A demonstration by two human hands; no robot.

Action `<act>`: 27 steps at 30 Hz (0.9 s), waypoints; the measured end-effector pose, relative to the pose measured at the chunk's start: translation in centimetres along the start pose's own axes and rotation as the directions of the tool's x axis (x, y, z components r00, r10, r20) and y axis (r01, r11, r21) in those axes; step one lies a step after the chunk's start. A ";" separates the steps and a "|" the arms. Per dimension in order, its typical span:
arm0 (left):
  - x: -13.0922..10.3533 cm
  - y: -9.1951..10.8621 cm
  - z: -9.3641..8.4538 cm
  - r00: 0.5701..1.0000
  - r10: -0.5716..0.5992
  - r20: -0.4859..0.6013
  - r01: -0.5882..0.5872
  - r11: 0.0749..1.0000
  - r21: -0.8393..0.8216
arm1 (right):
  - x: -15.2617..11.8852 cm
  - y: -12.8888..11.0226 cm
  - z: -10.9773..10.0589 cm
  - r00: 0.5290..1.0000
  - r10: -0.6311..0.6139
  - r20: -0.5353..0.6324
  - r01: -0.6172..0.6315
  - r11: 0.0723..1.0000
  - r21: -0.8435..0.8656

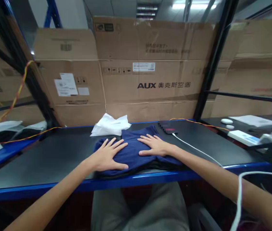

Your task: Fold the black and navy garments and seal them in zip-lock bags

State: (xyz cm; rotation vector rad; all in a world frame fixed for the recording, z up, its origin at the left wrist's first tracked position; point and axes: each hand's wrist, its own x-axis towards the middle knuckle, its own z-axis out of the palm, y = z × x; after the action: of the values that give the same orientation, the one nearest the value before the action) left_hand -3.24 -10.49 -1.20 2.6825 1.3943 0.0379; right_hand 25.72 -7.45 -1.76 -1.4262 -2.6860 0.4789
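Note:
A dark navy cloth [131, 157], seemingly a garment, lies in layers at the front edge of the dark tabletop [61, 150]. On its left part my left hand [108, 155] rests flat with the fingers spread. My right hand [156, 146] lies palm down on the right part, fingers stretched out and slightly apart. Neither hand grips anything. Some of the cloth is hidden beneath both hands, and a darker layer shows along its front edge.
Crumpled white paper [111, 125] sits behind the cloth. A dark phone [171, 130] with a white cable [196, 149] lies at the back right. Large cardboard [126, 93] stands behind the table between black posts [211, 61]. A white power strip [243, 138] is at the far right.

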 end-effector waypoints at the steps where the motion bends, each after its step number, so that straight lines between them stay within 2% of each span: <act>1: -0.1 -0.3 -0.1 1.000 -0.018 0.002 0.018 1.000 -0.001 | 0.0 -0.1 -0.3 1.000 0.002 0.013 -0.002 1.000 -0.002; 3: -0.1 -0.8 -0.3 0.999 -0.039 0.023 0.039 0.999 -0.007 | 0.3 -0.1 -0.9 1.000 0.007 0.024 -0.006 1.000 -0.009; 4: 0.1 -1.0 -0.4 0.999 -0.036 0.038 0.037 0.999 -0.012 | 0.7 -0.1 -1.1 1.000 0.018 -0.008 -0.018 1.000 -0.022; 8: 1.0 -1.5 -0.8 0.996 -0.005 0.084 0.007 1.000 -0.030 | 2.8 1.1 -1.1 0.971 0.113 -0.209 -0.137 0.985 -0.105; 11: 1.8 -1.6 -2.0 0.987 -0.026 0.157 0.029 0.999 -0.017 | 4.0 2.2 -0.8 0.971 0.170 -0.169 -0.190 0.975 -0.112; 14: 3.2 -1.7 -3.8 0.977 0.009 0.212 -0.004 1.000 -0.022 | 4.6 2.9 -1.2 0.973 0.163 -0.166 -0.182 0.978 -0.103; 16: 4.9 -1.8 -4.7 0.988 0.055 0.142 -0.047 0.997 -0.057 | 4.8 3.4 -1.7 0.958 0.170 -0.230 -0.197 0.976 -0.096; 18: 7.0 -2.1 -4.9 0.997 0.040 -0.070 -0.045 0.996 -0.073 | 4.8 4.2 -2.1 0.929 0.191 -0.316 -0.231 0.969 -0.092; 20: 9.0 -2.5 -4.3 0.981 -0.014 -0.192 0.001 0.998 -0.067 | 4.6 5.2 -2.3 0.904 0.207 -0.373 -0.257 0.962 -0.090; 23: 11.0 -3.4 -2.4 0.957 -0.082 -0.277 0.063 0.995 -0.078 | 4.1 6.8 -2.6 0.894 0.206 -0.398 -0.259 0.962 -0.085; 27: 11.3 -4.3 -0.3 0.929 -0.102 -0.356 0.063 0.991 -0.119 | 3.7 7.9 -3.5 0.887 0.162 -0.433 -0.211 0.975 -0.066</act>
State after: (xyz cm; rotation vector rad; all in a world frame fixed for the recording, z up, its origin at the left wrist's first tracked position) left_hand -0.26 1.23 -1.81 2.6168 1.5471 0.6106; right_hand 30.63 0.55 -1.14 -1.6068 -2.2688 0.0123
